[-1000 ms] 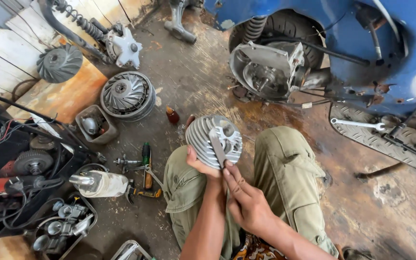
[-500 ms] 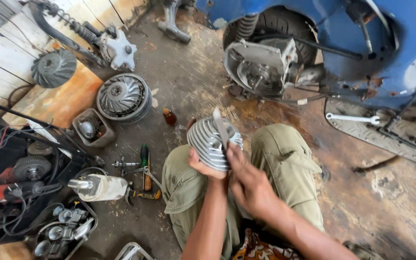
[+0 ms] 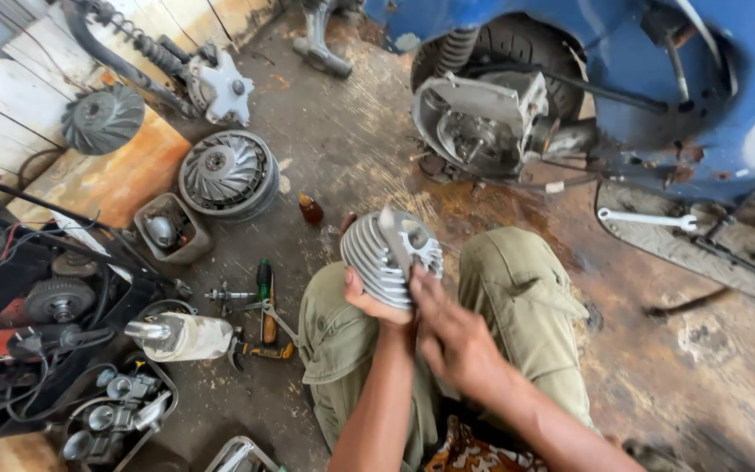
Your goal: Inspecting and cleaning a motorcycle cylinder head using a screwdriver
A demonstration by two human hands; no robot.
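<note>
Between the raised knees, the finned engine cylinder point(image 3: 391, 256) is gripped from below by the left hand point(image 3: 376, 301). A flat scraper blade point(image 3: 395, 240), grasped by the right hand point(image 3: 454, 336), is now laid higher against the cylinder's opening than a second ago, so scraping is judged ongoing.

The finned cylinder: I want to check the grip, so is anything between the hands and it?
Nothing visible. The left hand cups the cylinder from below, and the right hand presses a flat tool against it.
</note>
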